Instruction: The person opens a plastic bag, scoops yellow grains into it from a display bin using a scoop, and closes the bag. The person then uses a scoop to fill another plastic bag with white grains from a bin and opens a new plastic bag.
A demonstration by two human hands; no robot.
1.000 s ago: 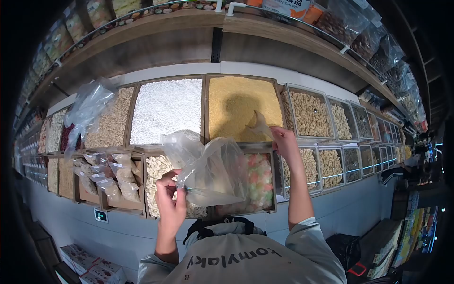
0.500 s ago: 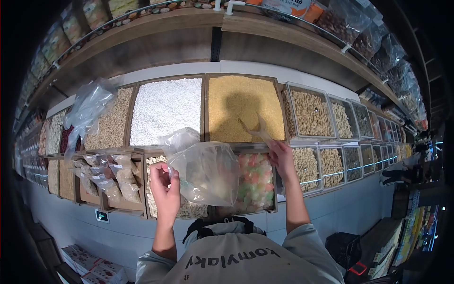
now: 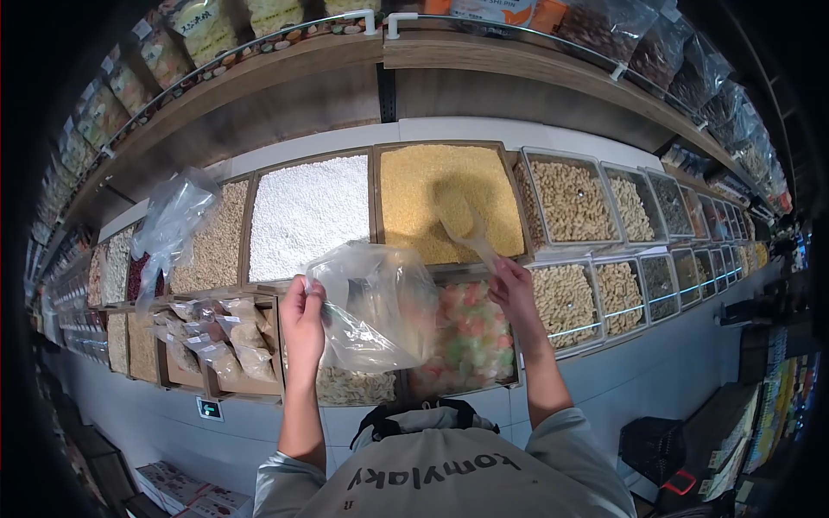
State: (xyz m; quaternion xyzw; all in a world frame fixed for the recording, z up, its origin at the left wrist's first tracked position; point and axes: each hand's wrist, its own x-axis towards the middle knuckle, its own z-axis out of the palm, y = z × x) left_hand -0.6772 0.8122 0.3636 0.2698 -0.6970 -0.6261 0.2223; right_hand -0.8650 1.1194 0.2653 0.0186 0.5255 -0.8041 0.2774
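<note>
Two grips apply: left hand (image 3: 304,302) pinched on the clear bag (image 3: 371,324) at near centre, right hand (image 3: 513,289) clamped on the scoop (image 3: 473,237) at the far yellow grain (image 3: 436,168); I should level the scoop and spread the bag's mouth nearby.

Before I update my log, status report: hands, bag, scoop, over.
Left hand gripping clear plastic bag. Right hand holding scoop, its head at yellow grain, contact unclear. Nothing visibly blocking scoop.
</note>
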